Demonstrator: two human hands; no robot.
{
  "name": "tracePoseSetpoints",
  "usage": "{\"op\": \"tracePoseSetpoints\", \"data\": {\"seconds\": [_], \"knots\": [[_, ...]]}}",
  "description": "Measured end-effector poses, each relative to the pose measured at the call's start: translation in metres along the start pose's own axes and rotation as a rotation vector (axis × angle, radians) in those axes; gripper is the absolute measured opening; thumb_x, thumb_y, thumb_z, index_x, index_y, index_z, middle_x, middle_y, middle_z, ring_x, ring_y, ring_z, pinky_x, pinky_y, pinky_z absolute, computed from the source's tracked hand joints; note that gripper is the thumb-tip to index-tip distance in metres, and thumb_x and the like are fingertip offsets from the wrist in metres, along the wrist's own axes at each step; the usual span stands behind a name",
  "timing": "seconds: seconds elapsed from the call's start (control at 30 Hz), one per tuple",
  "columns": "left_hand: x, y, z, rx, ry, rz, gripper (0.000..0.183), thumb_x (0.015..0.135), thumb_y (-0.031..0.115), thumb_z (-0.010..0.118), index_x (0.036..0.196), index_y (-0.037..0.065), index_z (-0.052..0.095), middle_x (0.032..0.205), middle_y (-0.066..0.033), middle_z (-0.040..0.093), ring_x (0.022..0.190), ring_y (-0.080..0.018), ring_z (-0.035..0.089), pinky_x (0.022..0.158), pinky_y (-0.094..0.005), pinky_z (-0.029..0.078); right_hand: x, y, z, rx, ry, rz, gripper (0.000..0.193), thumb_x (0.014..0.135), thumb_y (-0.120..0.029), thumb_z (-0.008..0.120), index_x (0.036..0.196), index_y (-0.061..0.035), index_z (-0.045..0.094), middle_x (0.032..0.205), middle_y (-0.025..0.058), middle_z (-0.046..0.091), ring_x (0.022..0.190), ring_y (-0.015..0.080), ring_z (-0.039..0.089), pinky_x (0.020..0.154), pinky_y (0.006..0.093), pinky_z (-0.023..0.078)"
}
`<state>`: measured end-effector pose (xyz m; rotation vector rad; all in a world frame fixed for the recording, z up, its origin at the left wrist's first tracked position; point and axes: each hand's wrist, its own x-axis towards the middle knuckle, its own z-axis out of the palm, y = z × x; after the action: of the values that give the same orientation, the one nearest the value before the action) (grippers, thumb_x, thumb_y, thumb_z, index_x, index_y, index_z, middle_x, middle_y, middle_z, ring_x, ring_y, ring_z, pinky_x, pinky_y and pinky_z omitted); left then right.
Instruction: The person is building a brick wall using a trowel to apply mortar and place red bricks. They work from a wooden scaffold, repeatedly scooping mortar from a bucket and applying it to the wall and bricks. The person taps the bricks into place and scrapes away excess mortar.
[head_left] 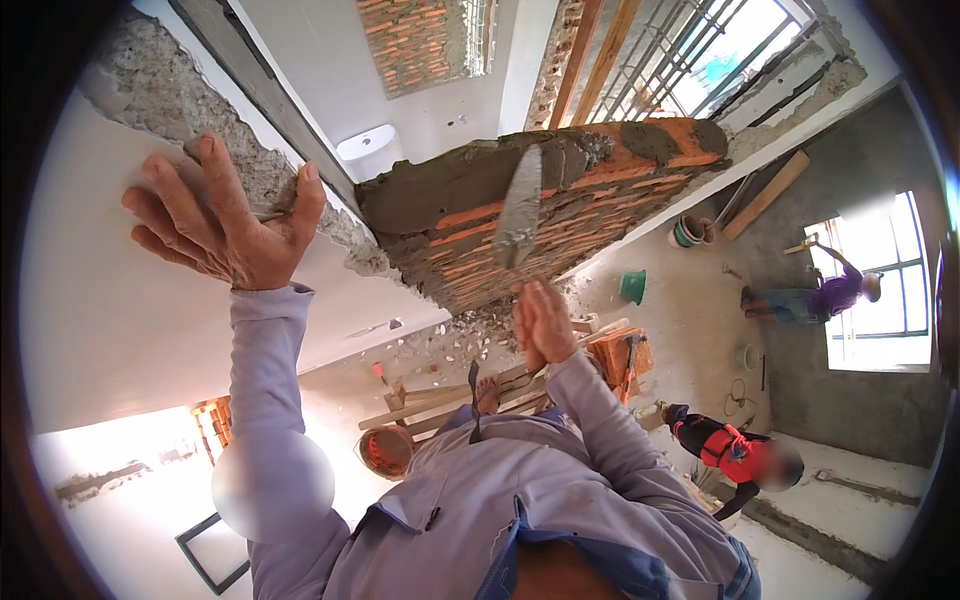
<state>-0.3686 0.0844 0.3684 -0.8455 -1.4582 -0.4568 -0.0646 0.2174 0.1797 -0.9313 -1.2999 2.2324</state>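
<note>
Spread out against the white wall (130,280), my left hand (235,215) rests on its rough, broken plaster edge with the fingers apart. My right hand (545,325) is closed around the handle of a pointed trowel (520,205). The trowel's blade, smeared with grey mortar, points up and away in front of the brick wall section (470,265). Wet grey mortar (400,205) coats that section's top and left part, while orange brick rows show lower down and to the right. Whether the blade touches the wall I cannot tell.
Wooden planks (430,408) lie by my feet, with an orange bucket (386,452) and stacked bricks (625,355) beside them. Rubble (465,340) litters the wall base. A green bucket (633,287) stands farther right. One person (830,298) works near a window; another (735,450) is lower right.
</note>
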Motion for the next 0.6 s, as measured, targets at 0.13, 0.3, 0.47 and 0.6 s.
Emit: {"op": "tracePoseSetpoints", "data": {"seconds": [0.13, 0.3, 0.47, 0.6], "knots": [[0.0, 0.0, 0.001, 0.009, 0.001, 0.018, 0.09, 0.072, 0.073, 0.061, 0.137, 0.011, 0.055, 0.155, -0.0173, 0.03, 0.149, -0.0357, 0.013, 0.118, -0.055, 0.001, 0.007, 0.021, 0.021, -0.501, -0.061, -0.242, 0.036, 0.101, -0.037, 0.045, 0.108, -0.0025, 0.05, 0.071, 0.0163, 0.059, 0.051, 0.0269, 0.056, 0.045, 0.0394, 0.044], [0.003, -0.003, 0.0, 0.014, 0.002, 0.069, 0.093, 0.072, 0.073, 0.062, 0.14, 0.01, 0.052, 0.154, -0.0192, 0.031, 0.148, -0.0394, 0.014, 0.116, -0.0588, 0.005, 0.019, 0.011, -0.003, -1.037, 0.113, -0.37, 0.028, 0.098, -0.03, 0.049, 0.111, -0.0049, 0.049, 0.087, 0.0244, 0.065, 0.079, 0.0489, 0.061, 0.067, 0.0525, 0.049], [0.007, 0.001, 0.01, 0.01, 0.056, 0.185, 0.095, 0.075, 0.07, 0.066, 0.143, 0.008, 0.046, 0.153, -0.0222, 0.03, 0.143, -0.0437, 0.023, 0.111, -0.0615, 0.017, 0.019, 0.007, -0.146, -1.06, 0.4, -0.436, 0.029, 0.098, -0.031, 0.049, 0.107, -0.0027, 0.052, 0.08, 0.0258, 0.064, 0.076, 0.0462, 0.063, 0.065, 0.0528, 0.049], [0.02, 0.0, -0.006, 0.134, 0.054, 0.289, 0.088, 0.074, 0.072, 0.067, 0.126, 0.002, 0.053, 0.124, -0.0213, 0.048, 0.116, -0.0445, 0.044, 0.091, -0.0586, 0.036, -0.04, 0.014, -0.234, -1.098, 0.459, -0.251, 0.023, 0.098, -0.029, 0.051, 0.1, -0.0062, 0.054, 0.086, 0.022, 0.065, 0.079, 0.0408, 0.064, 0.067, 0.0479, 0.049]]}}
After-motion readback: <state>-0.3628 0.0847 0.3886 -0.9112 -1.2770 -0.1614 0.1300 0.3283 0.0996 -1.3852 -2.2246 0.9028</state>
